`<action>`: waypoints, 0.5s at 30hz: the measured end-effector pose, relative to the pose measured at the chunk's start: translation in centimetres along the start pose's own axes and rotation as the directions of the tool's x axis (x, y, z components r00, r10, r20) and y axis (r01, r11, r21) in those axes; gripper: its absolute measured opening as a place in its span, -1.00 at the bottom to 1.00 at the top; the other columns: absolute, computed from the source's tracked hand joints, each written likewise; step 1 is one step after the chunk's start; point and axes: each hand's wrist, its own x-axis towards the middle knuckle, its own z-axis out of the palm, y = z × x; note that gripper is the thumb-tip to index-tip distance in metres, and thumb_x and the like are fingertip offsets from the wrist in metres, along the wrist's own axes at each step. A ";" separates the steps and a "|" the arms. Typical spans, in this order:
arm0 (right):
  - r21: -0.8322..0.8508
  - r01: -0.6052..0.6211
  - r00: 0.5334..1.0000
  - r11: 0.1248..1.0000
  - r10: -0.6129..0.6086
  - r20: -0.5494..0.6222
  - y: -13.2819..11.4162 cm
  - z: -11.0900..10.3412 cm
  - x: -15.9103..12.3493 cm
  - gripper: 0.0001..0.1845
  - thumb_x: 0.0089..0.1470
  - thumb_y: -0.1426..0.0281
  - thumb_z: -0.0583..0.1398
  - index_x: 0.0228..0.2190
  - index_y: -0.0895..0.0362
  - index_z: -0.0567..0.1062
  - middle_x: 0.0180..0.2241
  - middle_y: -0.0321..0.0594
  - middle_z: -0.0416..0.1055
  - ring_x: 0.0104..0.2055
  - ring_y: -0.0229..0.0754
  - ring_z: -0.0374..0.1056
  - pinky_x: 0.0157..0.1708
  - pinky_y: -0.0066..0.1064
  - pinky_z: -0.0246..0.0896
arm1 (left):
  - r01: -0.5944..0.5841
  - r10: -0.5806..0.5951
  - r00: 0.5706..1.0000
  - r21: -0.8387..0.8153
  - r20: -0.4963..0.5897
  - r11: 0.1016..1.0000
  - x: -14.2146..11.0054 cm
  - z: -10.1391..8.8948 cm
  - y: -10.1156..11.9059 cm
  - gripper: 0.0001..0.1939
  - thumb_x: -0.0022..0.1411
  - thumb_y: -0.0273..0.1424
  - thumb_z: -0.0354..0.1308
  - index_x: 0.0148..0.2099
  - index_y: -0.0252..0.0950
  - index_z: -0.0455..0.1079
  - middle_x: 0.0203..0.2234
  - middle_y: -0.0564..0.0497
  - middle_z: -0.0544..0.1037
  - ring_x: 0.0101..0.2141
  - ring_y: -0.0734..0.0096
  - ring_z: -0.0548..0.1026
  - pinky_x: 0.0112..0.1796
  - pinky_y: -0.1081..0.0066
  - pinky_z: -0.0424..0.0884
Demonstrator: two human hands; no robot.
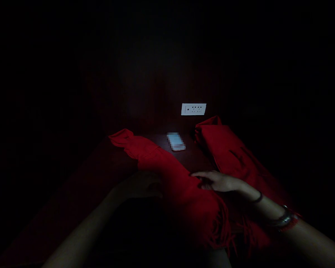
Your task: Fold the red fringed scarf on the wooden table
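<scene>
A red fringed scarf (167,171) lies across a dark table (195,156) in a very dim room, one end at the left, the other (228,149) at the right. My right hand (217,181) rests flat on the scarf near the middle, fingers stretched out to the left. My left hand (139,185) lies in shadow at the scarf's left edge, touching it; its fingers are too dark to make out. A tassel fringe (220,227) hangs at the near side.
A lit phone (176,142) lies on the table between the two scarf ends. A white wall socket plate (193,109) sits on the dark wall behind it. Everything around is nearly black.
</scene>
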 end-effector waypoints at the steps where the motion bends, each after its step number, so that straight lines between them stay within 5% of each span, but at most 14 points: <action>1: -0.043 -0.010 0.998 0.999 0.008 -0.057 -0.3 -0.2 0.8 -0.47 -0.06 0.34 0.08 0.01 0.17 0.22 -0.19 -0.15 0.35 -0.23 -0.21 0.28 -0.21 -0.41 0.15 | 0.017 -0.015 1.000 0.059 -0.025 0.998 0.2 -0.1 -0.7 -0.68 0.13 -0.18 -0.07 -0.16 -0.23 0.34 -0.27 0.03 0.45 -0.28 0.42 0.40 -0.28 0.45 0.29; 4: -0.135 -0.058 0.978 0.989 0.029 -0.207 -1.4 -0.4 4.8 -0.55 -0.01 0.29 0.04 -0.07 0.22 0.31 -0.28 -0.12 0.39 -0.29 -0.21 0.30 -0.28 -0.42 0.15 | 0.166 -0.120 0.978 0.293 -0.169 0.942 1.0 0.2 -3.3 -0.67 0.20 -0.26 -0.18 -0.19 -0.29 0.35 -0.27 -0.06 0.43 -0.28 0.38 0.40 -0.26 0.40 0.28; 8: -0.204 -0.155 0.941 0.967 0.082 -0.328 -2.5 -0.1 11.8 -0.67 0.02 0.30 0.03 -0.27 0.25 0.43 -0.31 -0.09 0.41 -0.31 -0.22 0.30 -0.34 -0.50 0.11 | 0.270 -0.149 0.945 0.437 -0.290 0.858 1.4 1.6 -6.4 -0.63 0.18 -0.25 -0.12 -0.04 -0.31 0.28 -0.05 -0.16 0.30 -0.07 0.21 0.28 -0.13 0.29 0.22; 15: -0.263 -0.328 0.905 0.907 0.222 -0.364 -1.8 -0.2 17.9 -0.71 0.03 0.43 -0.02 -0.37 0.28 0.47 -0.36 -0.07 0.43 -0.35 -0.24 0.31 -0.46 -0.55 0.06 | 0.247 -0.138 0.957 0.468 -0.255 0.848 1.5 4.0 -8.7 -0.43 0.13 -0.08 -0.15 0.16 -0.14 0.00 0.14 -0.08 0.03 0.11 0.06 -0.02 -0.05 0.09 0.08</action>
